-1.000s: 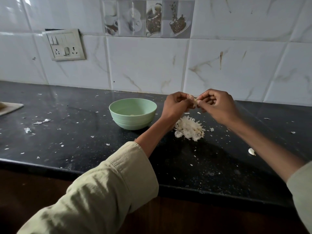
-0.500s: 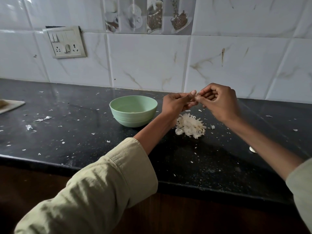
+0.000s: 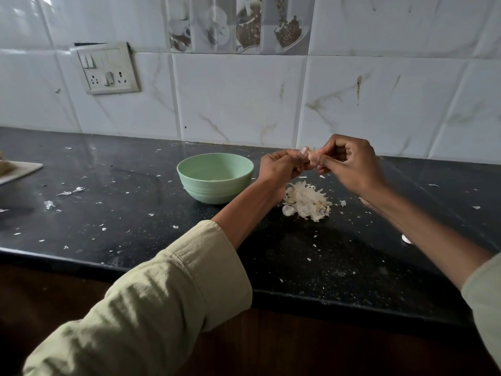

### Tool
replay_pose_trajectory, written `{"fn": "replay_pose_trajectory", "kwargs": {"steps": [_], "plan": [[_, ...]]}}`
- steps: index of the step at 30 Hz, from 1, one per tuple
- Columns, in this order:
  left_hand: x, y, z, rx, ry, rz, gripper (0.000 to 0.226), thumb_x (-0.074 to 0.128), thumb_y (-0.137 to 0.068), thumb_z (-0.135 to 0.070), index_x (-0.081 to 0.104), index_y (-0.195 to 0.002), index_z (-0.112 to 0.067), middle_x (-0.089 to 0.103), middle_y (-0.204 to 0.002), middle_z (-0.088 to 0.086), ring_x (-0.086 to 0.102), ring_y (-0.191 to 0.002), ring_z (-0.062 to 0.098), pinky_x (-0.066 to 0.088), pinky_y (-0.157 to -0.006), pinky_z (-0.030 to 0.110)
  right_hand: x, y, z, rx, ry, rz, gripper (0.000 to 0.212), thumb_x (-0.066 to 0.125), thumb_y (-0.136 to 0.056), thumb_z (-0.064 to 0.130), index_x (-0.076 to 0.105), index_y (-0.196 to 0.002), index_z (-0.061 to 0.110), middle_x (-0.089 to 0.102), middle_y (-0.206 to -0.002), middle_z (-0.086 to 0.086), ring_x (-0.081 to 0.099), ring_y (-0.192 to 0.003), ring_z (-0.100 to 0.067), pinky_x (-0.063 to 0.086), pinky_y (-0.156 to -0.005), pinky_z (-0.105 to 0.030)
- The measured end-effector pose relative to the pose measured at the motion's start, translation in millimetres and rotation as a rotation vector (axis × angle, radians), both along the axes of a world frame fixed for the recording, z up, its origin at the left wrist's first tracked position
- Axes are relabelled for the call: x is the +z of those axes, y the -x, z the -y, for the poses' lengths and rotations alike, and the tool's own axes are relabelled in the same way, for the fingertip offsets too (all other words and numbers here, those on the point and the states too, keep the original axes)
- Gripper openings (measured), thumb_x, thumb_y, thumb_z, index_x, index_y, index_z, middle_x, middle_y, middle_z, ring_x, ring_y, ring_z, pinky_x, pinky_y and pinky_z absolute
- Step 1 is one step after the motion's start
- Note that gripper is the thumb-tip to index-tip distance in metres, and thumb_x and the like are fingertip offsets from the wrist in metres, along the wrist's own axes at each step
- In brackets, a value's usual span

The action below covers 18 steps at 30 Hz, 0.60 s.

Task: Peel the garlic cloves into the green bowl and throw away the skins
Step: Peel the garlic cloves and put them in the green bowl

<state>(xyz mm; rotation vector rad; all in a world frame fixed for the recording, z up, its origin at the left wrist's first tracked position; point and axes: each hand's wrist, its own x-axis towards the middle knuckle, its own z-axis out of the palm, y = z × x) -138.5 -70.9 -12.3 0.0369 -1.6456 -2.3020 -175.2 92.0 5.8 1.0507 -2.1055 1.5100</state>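
Note:
The green bowl (image 3: 215,183) stands on the black counter, left of my hands. Both hands meet in the air above a heap of white garlic skins (image 3: 307,202). My left hand (image 3: 282,166) and my right hand (image 3: 349,164) pinch one pale garlic clove (image 3: 311,158) between their fingertips; most of the clove is hidden by the fingers. The bowl's inside is largely hidden from this angle; a small pale bit shows near its bottom.
Skin flakes are scattered over the black counter (image 3: 108,213). A pale clove or piece (image 3: 406,239) lies by my right forearm. A white board edge (image 3: 19,169) is at far left. The tiled wall carries a switch plate (image 3: 107,69).
Both hands have kept working the clove above the skin heap, shifting slightly; the left thumb now lies against the clove. The bowl and heap have not moved.

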Motion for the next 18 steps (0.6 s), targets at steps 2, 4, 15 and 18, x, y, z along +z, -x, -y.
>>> {"fn": "replay_pose_trajectory", "kwargs": {"steps": [2,4,15,18], "plan": [[0.2,1.0,0.2,-0.011,-0.015,0.002,0.028,0.069,-0.095,0.002,0.068,-0.068,-0.007,0.073,-0.067,0.007,0.071,-0.065,0.016,0.051,-0.063,0.021,-0.7,0.4,-0.9,0.054,0.036,0.06,0.024,0.082,-0.082,0.019,0.068,-0.089,0.002,0.076,-0.077,-0.005,0.075,-0.073,-0.024,0.066,-0.073,-0.038],[0.5,0.4,1.0,-0.027,-0.02,-0.001,0.024,0.069,-0.096,-0.001,0.068,-0.072,-0.005,0.073,-0.069,0.006,0.071,-0.064,0.015,0.054,-0.062,0.019,-0.9,2.0,-2.3,0.103,0.058,0.113,0.026,0.081,-0.079,0.022,0.068,-0.089,0.003,0.077,-0.078,-0.006,0.074,-0.074,-0.024,0.065,-0.073,-0.036],[0.5,-1.0,2.4,-0.056,-0.002,-0.009,0.019,0.07,-0.097,-0.007,0.068,-0.078,-0.004,0.072,-0.075,0.009,0.07,-0.069,0.016,0.057,-0.067,0.02,1.0,7.4,-9.2,0.276,0.109,0.305,0.023,0.077,-0.081,0.013,0.064,-0.092,-0.002,0.073,-0.082,-0.013,0.07,-0.073,-0.017,0.061,-0.071,-0.027],[1.3,-0.9,-2.1,-0.034,0.004,-0.025,0.024,0.07,-0.098,-0.01,0.066,-0.075,-0.005,0.071,-0.069,0.007,0.07,-0.064,0.012,0.056,-0.066,0.019,0.9,8.3,-9.8,0.279,0.109,0.333,0.022,0.077,-0.081,0.014,0.065,-0.093,-0.001,0.074,-0.08,-0.009,0.069,-0.073,-0.015,0.06,-0.07,-0.025]]}}
